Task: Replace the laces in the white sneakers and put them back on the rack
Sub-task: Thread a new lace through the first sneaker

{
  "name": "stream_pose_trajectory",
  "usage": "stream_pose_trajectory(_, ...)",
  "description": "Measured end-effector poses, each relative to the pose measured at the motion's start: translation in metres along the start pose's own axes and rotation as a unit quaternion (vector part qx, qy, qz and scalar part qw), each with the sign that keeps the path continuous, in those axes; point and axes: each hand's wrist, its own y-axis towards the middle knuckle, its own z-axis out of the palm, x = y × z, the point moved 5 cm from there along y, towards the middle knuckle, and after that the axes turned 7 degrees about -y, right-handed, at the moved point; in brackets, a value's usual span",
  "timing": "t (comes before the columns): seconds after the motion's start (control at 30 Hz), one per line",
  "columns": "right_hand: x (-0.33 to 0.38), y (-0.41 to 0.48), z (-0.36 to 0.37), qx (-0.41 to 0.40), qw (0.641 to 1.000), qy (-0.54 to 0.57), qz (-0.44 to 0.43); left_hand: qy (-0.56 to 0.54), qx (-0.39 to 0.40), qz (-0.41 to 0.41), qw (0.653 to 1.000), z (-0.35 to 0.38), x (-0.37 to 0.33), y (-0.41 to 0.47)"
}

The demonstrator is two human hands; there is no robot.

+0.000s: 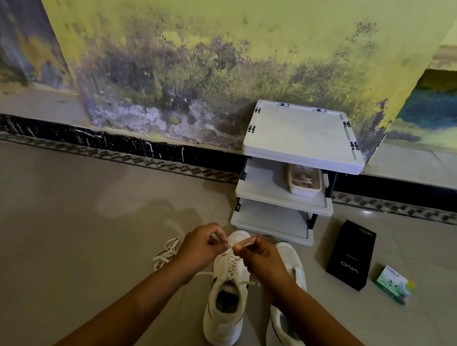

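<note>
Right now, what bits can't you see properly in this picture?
All in the head view:
1. The right sneaker: its eyelets hide under the right hand and forearm.
2. The lace: its ends vanish inside the pinching fingers of that hand and the left hand.
3. The tray in the rack: contents too dim and small; the top shelf covers its back.
4. The green box: print too small to read.

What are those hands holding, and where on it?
The left hand and right hand each pinch a strand of the white lace at the toe end of the left sneaker.
</note>
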Motion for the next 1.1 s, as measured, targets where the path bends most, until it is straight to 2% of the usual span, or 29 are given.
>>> stream_pose_trajectory(0.07, -0.001, 0.001, -0.001, -0.018, 1.000, 0.010, 0.005, 0.000, 0.036, 0.005, 0.999, 0.004, -0.005, -0.001)
stream_pose_trajectory(0.23, -0.004, 0.005, -0.006, -0.045, 0.998, 0.040, 0.015, -0.082, 0.090, -0.084, 0.989, 0.008, -0.010, -0.006)
stream_pose_trajectory(0.33, -0.006, 0.007, -0.009, -0.061, 0.998, 0.029, 0.021, -0.092, 0.121, -0.076, 0.985, 0.010, -0.014, -0.009)
stream_pose_trajectory(0.43, -0.010, 0.009, -0.013, -0.077, 0.996, 0.023, 0.041, -0.113, 0.119, -0.081, 0.983, 0.010, -0.016, -0.010)
stream_pose_trajectory(0.6, -0.011, 0.007, -0.012, -0.063, 0.996, 0.015, 0.061, -0.223, 0.152, -0.065, 0.961, 0.009, -0.022, -0.012)
stream_pose_trajectory(0.67, -0.012, 0.007, -0.011, -0.058, 0.995, 0.021, 0.073, -0.211, 0.137, -0.051, 0.967, 0.010, -0.025, -0.014)
stream_pose_trajectory(0.77, -0.010, 0.006, -0.008, -0.044, 0.995, 0.034, 0.079, -0.213, 0.058, -0.030, 0.975, 0.006, -0.023, -0.012)
stream_pose_trajectory(0.9, -0.008, 0.009, -0.011, -0.043, 0.981, 0.169, 0.086, -0.274, -0.023, -0.043, 0.961, -0.006, -0.011, -0.001)
stream_pose_trajectory(1.0, -0.008, 0.012, -0.016, -0.040, 0.976, 0.200, 0.076, -0.328, -0.026, -0.062, 0.942, -0.008, -0.005, 0.004)
stream_pose_trajectory(1.1, -0.008, 0.014, -0.009, -0.027, 0.979, 0.182, 0.091, -0.334, -0.002, -0.058, 0.941, -0.002, -0.005, 0.005)
